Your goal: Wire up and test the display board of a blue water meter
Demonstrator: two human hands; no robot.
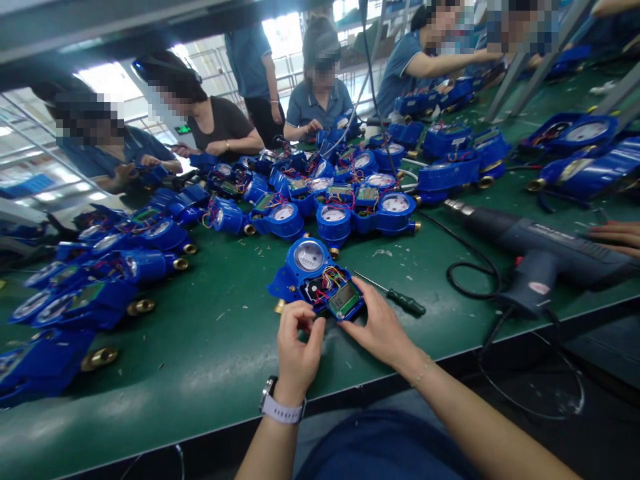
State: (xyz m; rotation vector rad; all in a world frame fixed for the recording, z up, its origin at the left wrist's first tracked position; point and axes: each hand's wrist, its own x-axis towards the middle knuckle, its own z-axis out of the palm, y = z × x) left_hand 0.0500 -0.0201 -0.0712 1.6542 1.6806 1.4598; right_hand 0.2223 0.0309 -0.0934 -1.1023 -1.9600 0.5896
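A blue water meter (pixel 309 257) lies on the green table in front of me, its electronics housing open with coloured wires and a small display (pixel 343 299) showing. My right hand (pixel 381 324) grips the housing's right edge beside the display, thumb at the near corner and fingers at the far side. At the meter's near left edge is my left hand (pixel 301 337), its fingers curled and the thumb bent toward them; whether it pinches something small is hidden. A screwdriver with a green handle (pixel 406 303) lies just right of the meter.
A heat gun (pixel 543 253) with a black cable rests at the right, near another person's hand (pixel 617 235). Many blue meters (pixel 334 220) stand across the back, more (pixel 107 287) at the left. Several people work beyond the green table (pixel 210 360).
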